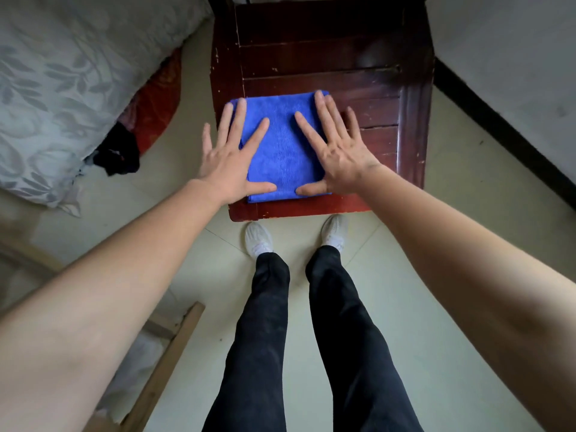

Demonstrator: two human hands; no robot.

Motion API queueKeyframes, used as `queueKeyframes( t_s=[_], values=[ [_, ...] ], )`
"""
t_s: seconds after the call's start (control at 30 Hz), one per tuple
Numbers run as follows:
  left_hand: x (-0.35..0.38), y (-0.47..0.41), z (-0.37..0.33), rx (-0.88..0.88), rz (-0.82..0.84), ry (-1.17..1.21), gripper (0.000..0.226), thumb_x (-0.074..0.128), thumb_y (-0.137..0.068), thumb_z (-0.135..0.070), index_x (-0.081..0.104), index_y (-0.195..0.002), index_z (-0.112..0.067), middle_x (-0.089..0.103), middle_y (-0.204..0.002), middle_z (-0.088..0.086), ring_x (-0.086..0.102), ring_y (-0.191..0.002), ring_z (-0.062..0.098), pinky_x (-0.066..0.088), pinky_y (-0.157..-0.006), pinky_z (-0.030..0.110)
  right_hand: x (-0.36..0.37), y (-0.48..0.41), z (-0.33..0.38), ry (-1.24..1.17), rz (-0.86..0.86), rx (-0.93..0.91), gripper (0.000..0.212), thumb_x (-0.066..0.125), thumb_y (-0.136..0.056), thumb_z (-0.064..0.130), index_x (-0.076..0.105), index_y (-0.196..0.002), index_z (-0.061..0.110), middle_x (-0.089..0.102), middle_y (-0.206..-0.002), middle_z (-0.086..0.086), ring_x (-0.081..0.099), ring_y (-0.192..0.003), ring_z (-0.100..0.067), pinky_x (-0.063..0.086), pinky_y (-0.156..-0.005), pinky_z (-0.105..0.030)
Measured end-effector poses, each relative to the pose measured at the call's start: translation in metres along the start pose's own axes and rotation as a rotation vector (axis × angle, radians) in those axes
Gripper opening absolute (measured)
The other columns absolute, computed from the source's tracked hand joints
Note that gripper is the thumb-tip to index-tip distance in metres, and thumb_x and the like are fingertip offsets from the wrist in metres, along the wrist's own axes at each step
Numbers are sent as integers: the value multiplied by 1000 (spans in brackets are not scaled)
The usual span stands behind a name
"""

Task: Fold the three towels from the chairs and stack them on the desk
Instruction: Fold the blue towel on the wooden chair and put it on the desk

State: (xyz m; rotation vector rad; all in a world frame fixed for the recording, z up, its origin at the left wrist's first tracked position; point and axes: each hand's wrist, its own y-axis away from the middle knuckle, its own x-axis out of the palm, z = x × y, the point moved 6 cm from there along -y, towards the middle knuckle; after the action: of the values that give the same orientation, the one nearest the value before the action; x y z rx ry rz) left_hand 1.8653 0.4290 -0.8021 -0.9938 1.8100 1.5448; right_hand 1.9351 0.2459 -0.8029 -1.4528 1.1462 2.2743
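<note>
Blue folded microfibre towel (282, 151) lies at the near left corner of the dark red slatted wooden surface (311, 57), its long axis running away from the person. The left grip (230, 157) and right grip (338, 148) lie flat with fingers spread, holding nothing, pressing the towel's two long sides. Neither is nearer; lifting it likely means sliding fingers under those sides.

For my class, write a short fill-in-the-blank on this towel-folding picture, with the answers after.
The folded towel is ____.
The left hand and right hand both rest flat on the ____.
The towel lies on a dark red top made of ____.
The person's shoes are ____.
Missing: blue; towel; wood; white.
</note>
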Motion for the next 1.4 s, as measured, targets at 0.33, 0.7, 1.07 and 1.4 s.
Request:
queueKeyframes(
  t_s=[0.33, 0.7, 1.07, 1.4],
  values=[
    [2, 10, 18, -809, 30, 1325, 67, 73, -84, -34, 40, -138, -15, 56, -119, -1, 59, -102, 15, 48, -81, 29, 4, 10, -22, -1109, -40, 676, 94, 81, -69, 34, 31, -148, 24, 57, -126, 2, 60, -113, -19, 51, -99, -37],
    [12, 5, -8, -752, 15, 1453, 21, 78, -77, -19, 69, -96, -18, 74, -101, -3, 72, -92, 16, 55, -71, 26, 9, 11, -16, -1531, 78, 764, 41, 70, -72, 22, 64, -110, 36, 71, -112, 5, 68, -102, -21, 58, -86, -42],
    [-72, 54, -3, -529, 68, 1767, 49, 71, -87, -34, 55, -131, -19, 71, -120, 2, 69, -107, 22, 53, -95, 48, -84, 49, 19, -1718, 206, 593, 38, 59, -92, 52, 56, -124, 31, 65, -118, 0, 68, -107, -26, 56, -90, -47],
    [-212, 193, -8, -431, -94, 1684, 47, 66, -91, -28, 48, -133, -42, 69, -122, -10, 66, -114, 19, 54, -89, 44, -236, 108, 74, -1543, 277, 237, 58, 69, -87, 8, 49, -130, 41, 70, -112, 2, 71, -92, -19, 58, -82, -40]
  ],
)
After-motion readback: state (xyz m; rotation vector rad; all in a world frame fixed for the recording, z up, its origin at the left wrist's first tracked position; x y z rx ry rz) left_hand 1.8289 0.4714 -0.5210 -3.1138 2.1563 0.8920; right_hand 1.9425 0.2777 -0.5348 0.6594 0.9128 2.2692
